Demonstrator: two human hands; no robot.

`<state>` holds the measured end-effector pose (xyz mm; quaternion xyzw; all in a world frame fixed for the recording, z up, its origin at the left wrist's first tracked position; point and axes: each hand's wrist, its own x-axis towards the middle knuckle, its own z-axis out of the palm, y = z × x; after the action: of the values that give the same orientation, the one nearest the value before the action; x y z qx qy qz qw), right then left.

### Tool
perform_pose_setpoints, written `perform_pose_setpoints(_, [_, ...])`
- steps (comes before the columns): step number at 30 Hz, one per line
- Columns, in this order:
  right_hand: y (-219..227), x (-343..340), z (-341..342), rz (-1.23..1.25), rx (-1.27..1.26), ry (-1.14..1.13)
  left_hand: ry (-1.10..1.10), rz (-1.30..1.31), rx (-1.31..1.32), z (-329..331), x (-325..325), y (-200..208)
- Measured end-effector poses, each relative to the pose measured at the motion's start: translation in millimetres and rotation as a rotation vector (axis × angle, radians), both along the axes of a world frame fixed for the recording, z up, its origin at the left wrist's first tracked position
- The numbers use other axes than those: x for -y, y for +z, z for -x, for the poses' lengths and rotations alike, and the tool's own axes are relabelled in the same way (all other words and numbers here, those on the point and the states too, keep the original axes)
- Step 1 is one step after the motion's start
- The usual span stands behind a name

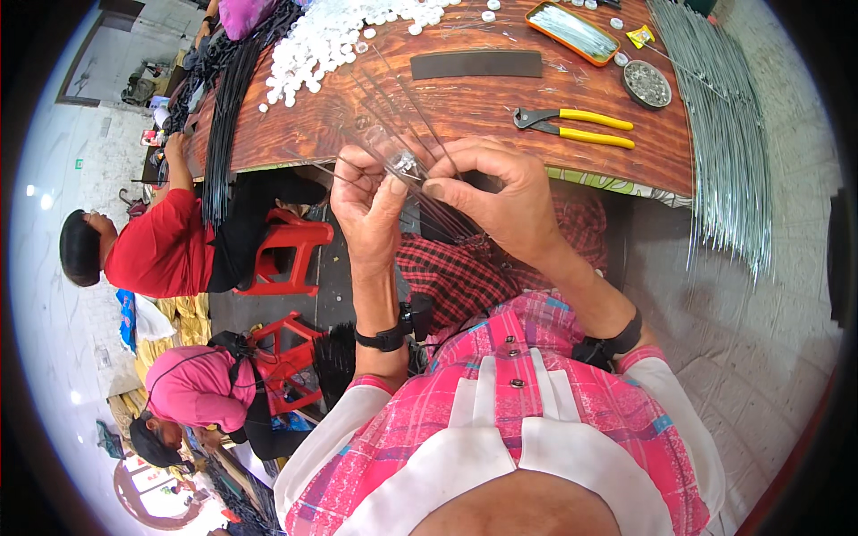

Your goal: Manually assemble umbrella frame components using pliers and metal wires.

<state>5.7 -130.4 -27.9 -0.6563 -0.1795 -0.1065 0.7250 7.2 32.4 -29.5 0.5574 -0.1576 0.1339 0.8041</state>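
In front of my chest, just off the table's near edge, my hands hold an umbrella frame (440, 217) made of thin dark metal ribs. The ribs fan out above my fingers and run down in a bundle toward my lap. Where they meet sits a small clear and silvery hub (407, 164). My left hand (366, 196) is closed, pinching the ribs at the hub's left side. From the right, my right hand (500, 192) pinches a rib beside the hub between thumb and forefinger. What lies inside the curled fingers is hidden.
Beyond my hands, the wooden table (357, 116) carries white plastic caps (322, 40), a dark flat bar (476, 64), yellow-handled pincers (576, 123), a tray (572, 34) of thin pins and a bowl (646, 85) of small metal parts. Wire bundles (728, 152) hang at right. Two people sit at left on red stools (290, 255).
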Motion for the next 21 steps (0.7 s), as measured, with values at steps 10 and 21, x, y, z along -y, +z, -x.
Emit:
perform_pose_setpoints(10, [-0.5,-1.5,3.2,-0.08,-0.057,0.073,-0.044,0.019,-0.054,0.0,-7.0,-1.9])
perform_pose_setpoints(21, [-0.1,-5.4,3.1,0.021,0.086,-0.063,-0.059,0.045,-0.039,1.6,-6.4,-1.1])
